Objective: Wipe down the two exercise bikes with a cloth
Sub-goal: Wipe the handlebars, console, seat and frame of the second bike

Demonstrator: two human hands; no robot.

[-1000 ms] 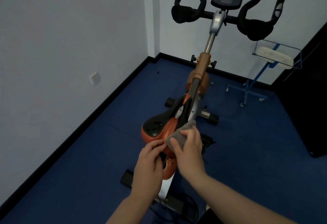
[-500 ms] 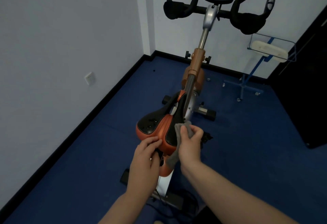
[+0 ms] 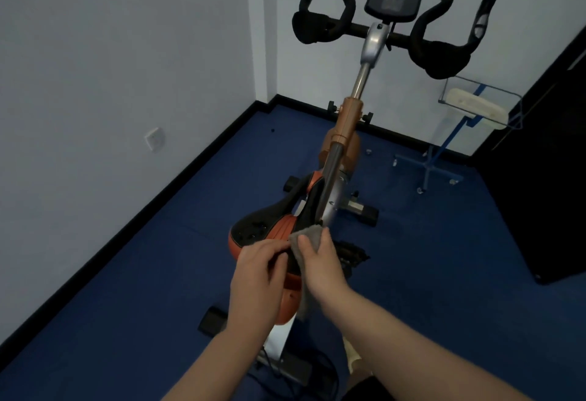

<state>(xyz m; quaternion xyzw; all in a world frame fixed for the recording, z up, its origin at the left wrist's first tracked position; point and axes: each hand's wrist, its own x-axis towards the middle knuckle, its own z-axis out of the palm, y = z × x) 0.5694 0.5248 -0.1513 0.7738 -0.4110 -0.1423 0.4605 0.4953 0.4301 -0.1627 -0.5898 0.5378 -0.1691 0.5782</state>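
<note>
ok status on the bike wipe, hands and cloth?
Right hand pressing grey cloth on the saddle rear. Left hand gripping the saddle's back edge. One bike in view, handlebars untouched. Nothing in the way.

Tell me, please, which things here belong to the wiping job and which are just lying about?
Job: bike, saddle, cloth, left hand, right hand.
Lying about: blue stand, white pad, wall socket, dark cabinet.

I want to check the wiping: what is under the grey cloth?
The grey cloth, held by the right hand, lies on the rear right of the black-and-orange saddle. The saddle surface beneath it is covered.
</note>
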